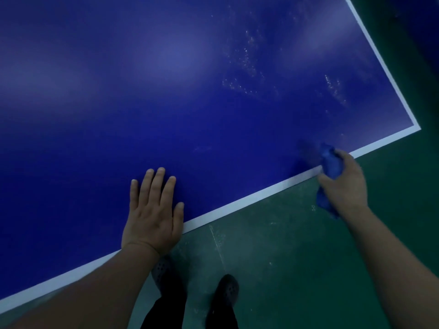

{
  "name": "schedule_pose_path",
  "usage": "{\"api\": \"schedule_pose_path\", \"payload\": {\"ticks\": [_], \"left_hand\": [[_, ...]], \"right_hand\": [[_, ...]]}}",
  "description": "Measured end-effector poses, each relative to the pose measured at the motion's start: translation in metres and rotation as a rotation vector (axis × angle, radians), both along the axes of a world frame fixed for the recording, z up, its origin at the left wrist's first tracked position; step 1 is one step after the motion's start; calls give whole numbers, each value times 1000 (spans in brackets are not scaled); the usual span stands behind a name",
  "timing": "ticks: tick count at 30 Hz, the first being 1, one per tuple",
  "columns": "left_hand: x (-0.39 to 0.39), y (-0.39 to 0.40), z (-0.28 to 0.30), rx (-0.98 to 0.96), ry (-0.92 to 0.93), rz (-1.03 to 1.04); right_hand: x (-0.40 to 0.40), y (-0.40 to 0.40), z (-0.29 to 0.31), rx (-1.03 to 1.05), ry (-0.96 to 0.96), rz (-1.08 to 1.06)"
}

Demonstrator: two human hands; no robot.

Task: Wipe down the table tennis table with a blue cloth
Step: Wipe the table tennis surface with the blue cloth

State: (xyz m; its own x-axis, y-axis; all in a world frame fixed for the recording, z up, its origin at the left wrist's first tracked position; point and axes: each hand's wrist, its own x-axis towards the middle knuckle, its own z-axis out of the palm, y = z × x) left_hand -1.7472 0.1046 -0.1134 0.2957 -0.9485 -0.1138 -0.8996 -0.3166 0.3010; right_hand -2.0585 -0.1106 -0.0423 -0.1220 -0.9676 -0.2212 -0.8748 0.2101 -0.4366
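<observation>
On the table (213,67), left hand (152,212) lies flat; right hand (342,184) grips the bunched cloth (330,165) at its edge.

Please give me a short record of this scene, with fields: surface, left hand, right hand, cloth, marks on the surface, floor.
surface: blue table tennis table with a white edge line
left hand: left hand lies flat on the table near its edge, fingers straight
right hand: right hand grips the blue cloth at the table's edge, near the corner
cloth: blue cloth, bunched, one end hanging below the hand
marks on the surface: whitish specks toward the far right
floor: green floor; two dark shoes
</observation>
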Motion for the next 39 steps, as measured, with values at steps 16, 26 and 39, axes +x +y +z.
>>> {"api": "schedule_pose_path", "payload": {"ticks": [16,26,39], "left_hand": [[0,2,5,-54,48,18],[49,77,-1,-57,-23,158],[50,78,-1,-53,-32,156]], "right_hand": [[94,-4,-60,-4,367,501],[157,60,-76,-104,304,892],[186,110,-68,-127,257,1377]]}}
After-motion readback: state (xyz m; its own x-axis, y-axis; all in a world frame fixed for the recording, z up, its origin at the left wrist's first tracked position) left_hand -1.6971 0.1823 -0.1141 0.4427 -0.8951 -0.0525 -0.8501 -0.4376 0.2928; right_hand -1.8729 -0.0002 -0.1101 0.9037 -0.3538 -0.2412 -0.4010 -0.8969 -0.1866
